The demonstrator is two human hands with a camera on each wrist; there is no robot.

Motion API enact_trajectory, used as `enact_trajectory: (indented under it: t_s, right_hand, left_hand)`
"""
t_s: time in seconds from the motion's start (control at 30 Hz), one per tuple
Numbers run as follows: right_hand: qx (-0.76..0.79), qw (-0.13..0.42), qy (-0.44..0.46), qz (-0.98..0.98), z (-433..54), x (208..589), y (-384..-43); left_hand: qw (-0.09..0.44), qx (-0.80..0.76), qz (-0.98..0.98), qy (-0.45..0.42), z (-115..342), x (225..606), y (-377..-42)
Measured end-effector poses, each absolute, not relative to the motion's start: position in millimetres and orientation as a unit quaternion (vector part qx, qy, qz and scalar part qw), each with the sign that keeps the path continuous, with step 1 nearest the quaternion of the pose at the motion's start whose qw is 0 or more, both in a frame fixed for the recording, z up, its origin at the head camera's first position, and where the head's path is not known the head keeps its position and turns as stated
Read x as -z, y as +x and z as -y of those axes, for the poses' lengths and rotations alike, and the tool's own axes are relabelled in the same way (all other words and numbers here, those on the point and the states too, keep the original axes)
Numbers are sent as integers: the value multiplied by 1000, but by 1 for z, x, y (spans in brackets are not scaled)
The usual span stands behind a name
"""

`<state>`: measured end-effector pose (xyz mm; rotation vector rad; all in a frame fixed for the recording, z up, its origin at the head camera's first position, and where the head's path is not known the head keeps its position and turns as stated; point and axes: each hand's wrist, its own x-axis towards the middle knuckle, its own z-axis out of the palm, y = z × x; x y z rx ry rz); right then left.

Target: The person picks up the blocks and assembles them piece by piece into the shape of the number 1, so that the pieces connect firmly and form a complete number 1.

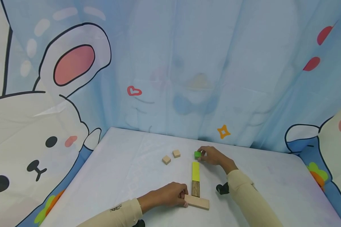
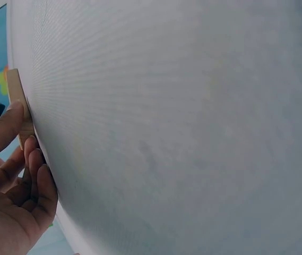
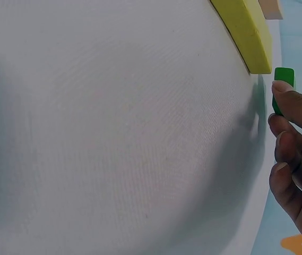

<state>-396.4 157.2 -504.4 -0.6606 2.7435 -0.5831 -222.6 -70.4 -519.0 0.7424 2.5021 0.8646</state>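
Note:
My right hand (image 1: 212,155) pinches a small green block (image 1: 197,154) between thumb and fingers, just beyond the far end of a yellow block (image 1: 195,171). In the right wrist view the green block (image 3: 284,79) is held off the table, apart from the yellow one (image 3: 246,34). A dark, wood-grained block (image 1: 195,188) continues the line toward me. Across its near end lies a long plain wooden block (image 1: 198,202), whose left end my left hand (image 1: 171,194) grips. The left wrist view shows the thumb on top of this wooden block (image 2: 18,87).
Two small wooden cubes, one nearer (image 1: 166,160) and one farther (image 1: 176,153), sit left of the line on the white table (image 1: 125,170). A blue cartoon-printed curtain (image 1: 164,63) hangs behind the table's far edge.

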Motion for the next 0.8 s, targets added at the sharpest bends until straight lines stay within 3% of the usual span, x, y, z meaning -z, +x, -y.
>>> enact_trajectory:
  t_s: [0.8]
  right_hand:
    - [196,127,-229,-945,-169,504,-392]
  left_hand:
    - [191,-301,-894,271,70,520,-223]
